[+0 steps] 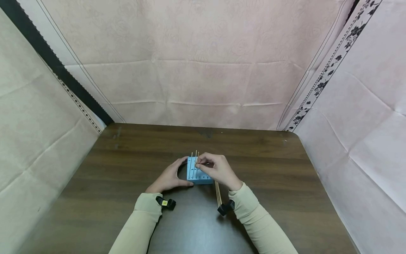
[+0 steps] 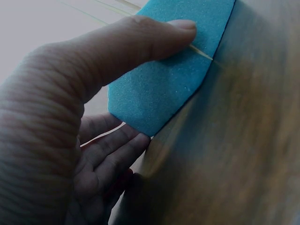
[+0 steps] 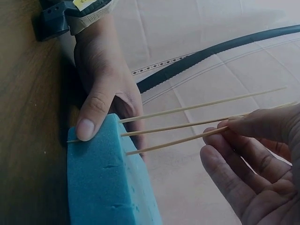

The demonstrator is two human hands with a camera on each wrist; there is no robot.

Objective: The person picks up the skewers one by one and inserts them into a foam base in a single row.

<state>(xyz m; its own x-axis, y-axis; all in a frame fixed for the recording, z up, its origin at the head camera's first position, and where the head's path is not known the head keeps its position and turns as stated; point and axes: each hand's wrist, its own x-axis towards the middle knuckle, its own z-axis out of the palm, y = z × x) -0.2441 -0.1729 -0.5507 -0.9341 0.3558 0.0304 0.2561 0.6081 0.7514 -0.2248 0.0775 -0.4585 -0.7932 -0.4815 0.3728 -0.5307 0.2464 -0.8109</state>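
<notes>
A blue foam block point(image 1: 203, 182) with several small holes in its top sits on the table. My left hand point(image 1: 172, 175) grips its left end, with the thumb on the front face and the fingers round the far side. Three thin wooden skewers stand in the block near that end. In the right wrist view, my right hand point(image 3: 255, 164) pinches the nearest skewer point(image 3: 171, 146) between thumb and fingertips, its lower end in the foam. Beside it are a middle skewer point(image 3: 178, 126) and a far skewer point(image 3: 201, 107). A pointed skewer tip point(image 2: 202, 52) shows on the front face by my left thumb.
Several loose skewers point(image 1: 217, 193) lie on the brown wooden table point(image 1: 272, 169), below my right hand and partly hidden by the wrist camera point(image 1: 226, 208). Pale cloth walls point(image 1: 196, 84) enclose the table at the back and both sides.
</notes>
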